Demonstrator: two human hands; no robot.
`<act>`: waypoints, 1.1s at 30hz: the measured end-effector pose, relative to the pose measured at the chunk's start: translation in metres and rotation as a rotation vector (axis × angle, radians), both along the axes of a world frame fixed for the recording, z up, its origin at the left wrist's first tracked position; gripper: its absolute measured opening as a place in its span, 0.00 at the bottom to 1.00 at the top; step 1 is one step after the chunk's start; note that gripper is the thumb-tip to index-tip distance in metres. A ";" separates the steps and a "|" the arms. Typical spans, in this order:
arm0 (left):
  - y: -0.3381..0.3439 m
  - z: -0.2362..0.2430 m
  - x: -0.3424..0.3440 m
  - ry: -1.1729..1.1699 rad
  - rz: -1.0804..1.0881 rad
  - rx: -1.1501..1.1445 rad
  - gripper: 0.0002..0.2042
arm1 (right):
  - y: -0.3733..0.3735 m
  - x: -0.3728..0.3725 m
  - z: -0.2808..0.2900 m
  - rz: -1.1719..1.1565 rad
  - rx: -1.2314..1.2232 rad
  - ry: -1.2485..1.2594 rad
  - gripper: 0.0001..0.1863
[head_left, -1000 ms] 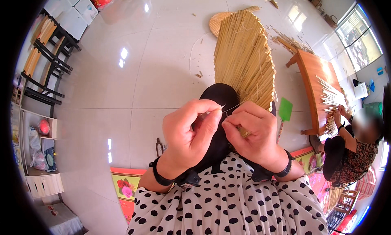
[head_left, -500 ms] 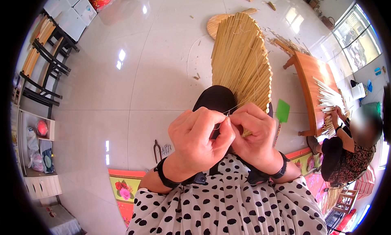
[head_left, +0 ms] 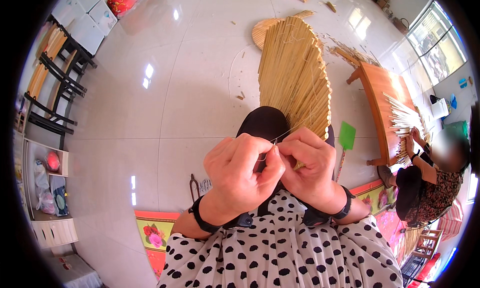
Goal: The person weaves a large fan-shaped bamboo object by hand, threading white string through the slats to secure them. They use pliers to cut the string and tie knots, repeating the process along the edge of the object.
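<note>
My left hand (head_left: 239, 172) is closed in a pinch, finger and thumb together, on a tiny shiny thing that looks like a needle (head_left: 275, 142). Close beside it, my right hand (head_left: 309, 163) has its fingers curled and pressed together on a thin pale thread; the exact grip is hidden. That thread (head_left: 286, 133) runs from the fingertips up over a fan-shaped mat of straw-coloured stalks (head_left: 292, 68), and a small loop hangs under my left fingers. The mat's near end rests at my dark-clad knees (head_left: 265, 122), partly covered by my right hand.
Behind the mat lies a round woven piece (head_left: 260, 33). Pliers (head_left: 194, 187) are on the floor at left, a green fly swatter (head_left: 347, 135) at right. Another person (head_left: 432, 188) handles stalks at a wooden table (head_left: 382, 93). Black-framed benches (head_left: 52, 73) stand far left.
Both hands have shifted very slightly left and stay pinched close together. The view has tilted a little. At the table, the other person's hands have moved slightly over the stalks.
</note>
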State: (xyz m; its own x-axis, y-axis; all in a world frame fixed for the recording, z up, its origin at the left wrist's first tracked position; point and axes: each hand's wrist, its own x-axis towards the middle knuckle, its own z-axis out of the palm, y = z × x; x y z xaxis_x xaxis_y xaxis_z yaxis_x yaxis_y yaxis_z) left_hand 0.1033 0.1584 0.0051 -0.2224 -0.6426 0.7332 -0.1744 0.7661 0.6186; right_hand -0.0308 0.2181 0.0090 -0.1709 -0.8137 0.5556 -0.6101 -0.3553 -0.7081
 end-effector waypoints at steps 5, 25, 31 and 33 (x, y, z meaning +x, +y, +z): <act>0.001 0.001 0.000 0.001 -0.013 0.012 0.09 | 0.000 0.000 0.000 -0.016 -0.012 0.034 0.05; 0.001 0.001 0.003 0.021 -0.059 0.107 0.09 | 0.001 0.002 0.001 -0.022 -0.069 0.105 0.06; -0.001 0.003 0.005 0.033 -0.120 0.130 0.06 | -0.002 0.000 0.000 -0.056 -0.144 0.192 0.08; 0.000 0.003 0.006 0.060 -0.151 0.173 0.06 | -0.002 0.000 0.000 -0.068 -0.153 0.213 0.08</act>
